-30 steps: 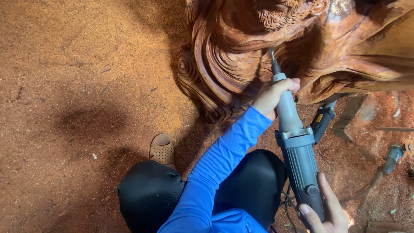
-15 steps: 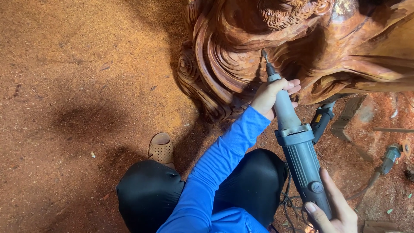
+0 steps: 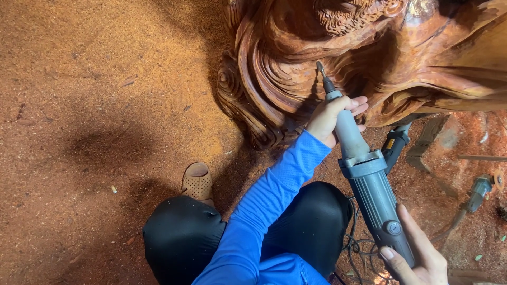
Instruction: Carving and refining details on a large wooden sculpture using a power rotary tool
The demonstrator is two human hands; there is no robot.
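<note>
A grey electric die grinder (image 3: 369, 195) points up and left, its pointed burr at the folds of a large reddish carved wood sculpture (image 3: 296, 58). My left hand (image 3: 332, 119), in a blue sleeve, wraps the grinder's slim neck just behind the burr. At the lower right my right hand (image 3: 417, 261) grips the rear of the grinder's body. The burr tip sits against a curved groove of the carving.
Red sawdust covers the ground (image 3: 95, 105) to the left. My knees in black trousers (image 3: 185, 243) and a tan perforated shoe (image 3: 197, 182) are below. Another power tool (image 3: 393, 148) and a grey tool (image 3: 475, 192) lie on the right, with cables (image 3: 359, 245) near my leg.
The grinder and both hands have shifted left and slightly up along the carving, bringing the burr onto a groove further left.
</note>
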